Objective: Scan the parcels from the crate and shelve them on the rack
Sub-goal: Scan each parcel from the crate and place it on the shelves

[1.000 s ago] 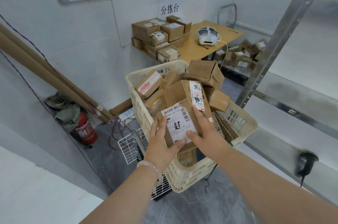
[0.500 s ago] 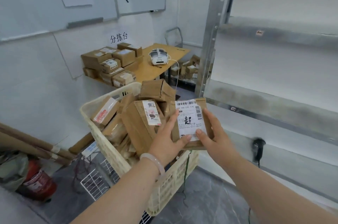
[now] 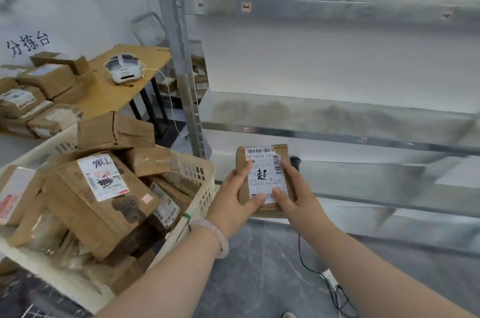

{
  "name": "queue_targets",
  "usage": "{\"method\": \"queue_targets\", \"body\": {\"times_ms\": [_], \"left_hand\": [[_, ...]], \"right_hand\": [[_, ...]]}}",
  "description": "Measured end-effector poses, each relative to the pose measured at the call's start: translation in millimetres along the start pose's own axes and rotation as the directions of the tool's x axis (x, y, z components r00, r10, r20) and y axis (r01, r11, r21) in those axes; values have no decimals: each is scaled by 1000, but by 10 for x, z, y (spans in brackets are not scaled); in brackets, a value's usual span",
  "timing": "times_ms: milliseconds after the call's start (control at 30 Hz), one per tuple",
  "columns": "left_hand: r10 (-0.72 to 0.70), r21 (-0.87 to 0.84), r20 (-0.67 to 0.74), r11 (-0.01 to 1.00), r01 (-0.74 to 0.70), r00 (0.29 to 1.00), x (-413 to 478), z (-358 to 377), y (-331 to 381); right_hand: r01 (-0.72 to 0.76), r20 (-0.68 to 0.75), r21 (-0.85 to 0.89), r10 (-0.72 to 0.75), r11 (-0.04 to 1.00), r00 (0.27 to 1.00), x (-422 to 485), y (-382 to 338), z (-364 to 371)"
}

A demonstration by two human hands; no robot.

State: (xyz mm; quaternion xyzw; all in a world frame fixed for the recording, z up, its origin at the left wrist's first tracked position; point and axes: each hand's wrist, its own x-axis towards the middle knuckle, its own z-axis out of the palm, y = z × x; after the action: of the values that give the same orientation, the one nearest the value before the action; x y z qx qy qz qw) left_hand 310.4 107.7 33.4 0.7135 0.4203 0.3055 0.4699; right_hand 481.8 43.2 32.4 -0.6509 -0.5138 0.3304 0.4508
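A small flat cardboard parcel [image 3: 263,159] with a white barcode label faces me, held upright in front of the metal rack [image 3: 337,123]. My left hand [image 3: 237,194] grips its left edge and my right hand [image 3: 293,191] grips its right edge, both thumbs pressing on the label. To the left stands the cream plastic crate [image 3: 198,177], heaped with several cardboard parcels; the biggest [image 3: 101,201] carries a label marked 7786. A black scanner [image 3: 295,161] peeks out behind the held parcel, mostly hidden, with its cable [image 3: 306,263] trailing on the floor.
The rack's grey upright post [image 3: 179,58] rises between crate and shelves. A wooden sorting table [image 3: 130,76] at the back left holds stacked boxes and a white headset [image 3: 124,69]. More boxes lie beneath it. The floor is dark grey stone.
Both hands lifted the labelled parcel out of the crate and carried it right, towards the rack. My view swung right with it, so the rack now fills the frame.
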Motion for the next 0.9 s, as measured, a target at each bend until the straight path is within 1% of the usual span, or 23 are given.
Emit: {"method": "queue_targets", "body": {"times_ms": [100,267,467,600,767,900], "left_hand": [[-35,-18,27,999,36,999,249,274,-148],[-124,-31,57,992,126,991,677,713,-413],[-223,-75,57,971,227,973,1179,1165,-744],[-278,-51,53,959,280,959,1542,1412,-1125],[-317,-84,27,944,318,948,1938,1617,-1764],[-319,-80,20,944,319,948,2246,1735,-2239]], "right_hand": [[-56,7,9,56,998,998,158,285,-161],[-124,61,-23,125,992,990,541,794,-375],[-164,106,48,158,985,982,1009,1451,-502],[-203,135,88,191,975,972,1319,1982,-438],[-275,137,79,263,958,955,1714,2619,-190],[-282,135,-27,283,959,950,2071,3062,-13]]}}
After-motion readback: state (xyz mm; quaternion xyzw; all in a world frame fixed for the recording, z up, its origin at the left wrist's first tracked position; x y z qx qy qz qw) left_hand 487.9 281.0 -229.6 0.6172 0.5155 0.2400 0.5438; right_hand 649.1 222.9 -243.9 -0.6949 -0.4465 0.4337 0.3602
